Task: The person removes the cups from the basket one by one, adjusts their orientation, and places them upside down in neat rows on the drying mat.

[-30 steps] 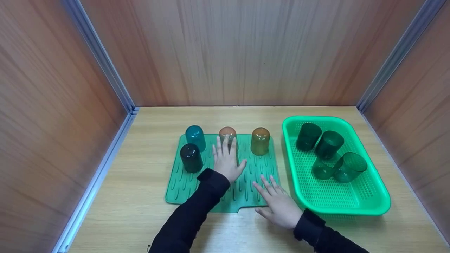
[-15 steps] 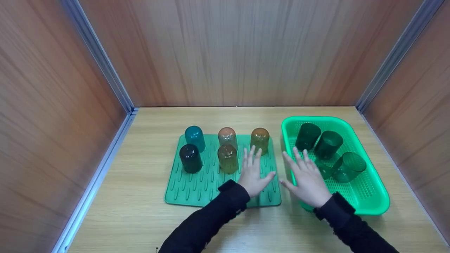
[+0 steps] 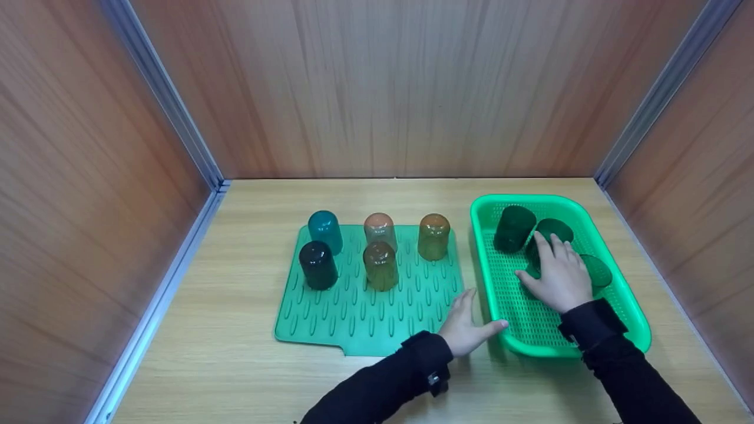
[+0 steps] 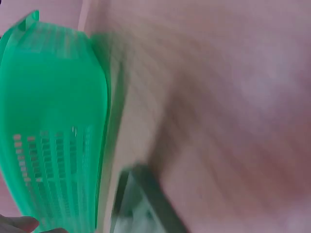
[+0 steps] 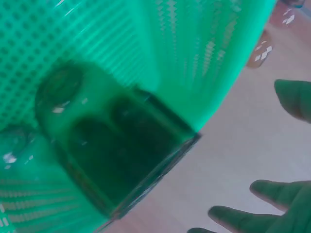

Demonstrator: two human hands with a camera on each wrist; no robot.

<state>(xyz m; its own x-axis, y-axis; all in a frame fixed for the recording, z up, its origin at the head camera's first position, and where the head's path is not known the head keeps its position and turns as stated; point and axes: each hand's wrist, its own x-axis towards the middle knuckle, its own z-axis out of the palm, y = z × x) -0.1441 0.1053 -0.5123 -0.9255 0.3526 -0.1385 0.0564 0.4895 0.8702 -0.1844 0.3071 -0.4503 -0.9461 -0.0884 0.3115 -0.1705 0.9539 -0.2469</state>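
In the head view, my right hand (image 3: 559, 280) reaches into the green plastic basket (image 3: 639, 318) with its fingers spread over the glasses lying there. A dark green glass (image 3: 514, 229) lies left of its fingertips, another dark glass (image 3: 556, 228) is partly under them, and a green glass (image 3: 598, 272) shows to their right. A further glass is mostly hidden by the hand. The right wrist view shows the spread fingers (image 5: 277, 194) apart from a large tinted glass (image 5: 116, 141). My left hand (image 3: 468, 327) is held open, thumb out, between the mat and the basket's front left corner.
A green drying mat (image 3: 353, 321) lies left of the basket. Upside-down glasses stand on it: blue (image 3: 325, 231), near-black (image 3: 318, 265), pinkish clear (image 3: 379, 228), amber (image 3: 380, 268) and another amber (image 3: 434, 237). Wooden panels (image 3: 394, 88) enclose the table on three sides.
Both hands have moved right. The left hand left the glasses on the mat, uncovering the front amber one. The right hand went from before the mat into the basket.
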